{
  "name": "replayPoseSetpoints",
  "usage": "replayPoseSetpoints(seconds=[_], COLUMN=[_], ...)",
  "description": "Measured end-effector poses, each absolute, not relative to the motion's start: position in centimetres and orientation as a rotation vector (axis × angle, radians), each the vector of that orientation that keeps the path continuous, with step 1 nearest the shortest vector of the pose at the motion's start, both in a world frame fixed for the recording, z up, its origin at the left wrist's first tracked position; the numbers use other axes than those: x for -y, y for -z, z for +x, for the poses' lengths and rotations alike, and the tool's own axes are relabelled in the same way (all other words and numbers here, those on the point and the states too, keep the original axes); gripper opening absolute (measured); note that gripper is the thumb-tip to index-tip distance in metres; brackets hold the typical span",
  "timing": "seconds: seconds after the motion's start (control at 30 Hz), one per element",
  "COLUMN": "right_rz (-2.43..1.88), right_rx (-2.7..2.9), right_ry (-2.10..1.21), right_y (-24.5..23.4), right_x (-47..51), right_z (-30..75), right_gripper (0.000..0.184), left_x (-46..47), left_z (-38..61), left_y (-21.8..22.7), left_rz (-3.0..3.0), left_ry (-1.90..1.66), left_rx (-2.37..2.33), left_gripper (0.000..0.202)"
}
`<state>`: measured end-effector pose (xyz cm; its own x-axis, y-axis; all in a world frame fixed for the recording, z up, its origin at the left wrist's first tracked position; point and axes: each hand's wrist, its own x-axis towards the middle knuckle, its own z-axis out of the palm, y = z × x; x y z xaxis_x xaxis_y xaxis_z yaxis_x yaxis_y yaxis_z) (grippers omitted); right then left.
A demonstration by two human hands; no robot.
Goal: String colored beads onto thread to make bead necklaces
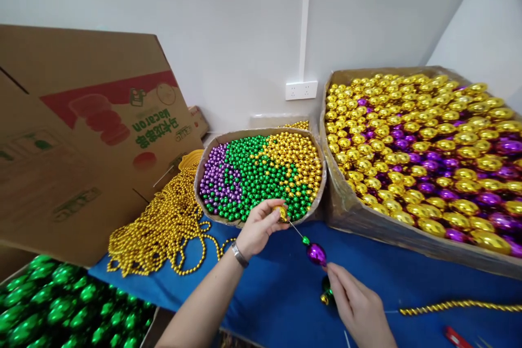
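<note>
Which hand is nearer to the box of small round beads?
Left. The left hand is at the front of the box; the right hand is farther away, by the threaded purple bead.

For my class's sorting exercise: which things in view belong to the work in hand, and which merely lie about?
Seemingly in use:
gold bead in left hand
purple bead at right hand
green bead between

Probably lying about:
printed carton
red object
</note>
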<state>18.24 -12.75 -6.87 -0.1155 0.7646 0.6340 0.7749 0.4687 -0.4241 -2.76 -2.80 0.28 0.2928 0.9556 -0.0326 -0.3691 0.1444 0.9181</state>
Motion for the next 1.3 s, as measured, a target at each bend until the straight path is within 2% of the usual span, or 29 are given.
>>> replayPoseSetpoints(seconds=[0.77,1.03,1.3], right_rz=[-1.276,-1.408,-1.316], right_rx=[1.906,1.853,1.814], right_ry=[0.013,-0.378,-0.35], right_y=[7.0,5.8,6.8], right_x=[12.7,13.0,12.6], right_z=[17.8,16.5,17.6], right_gripper=[0.029,0.021,0.025], left_x=[4.3,5.7,5.9], left_z=[-2.7,-1.7,-1.9], left_y=[0.3,1.1,0.9], left_rz=[1.019,0.986,1.04], left_ry=[-1.162,-1.163,-1.227], left_rx=[-0.836,-0.805,-0.836], left_gripper=[0.035,0.043,0.043])
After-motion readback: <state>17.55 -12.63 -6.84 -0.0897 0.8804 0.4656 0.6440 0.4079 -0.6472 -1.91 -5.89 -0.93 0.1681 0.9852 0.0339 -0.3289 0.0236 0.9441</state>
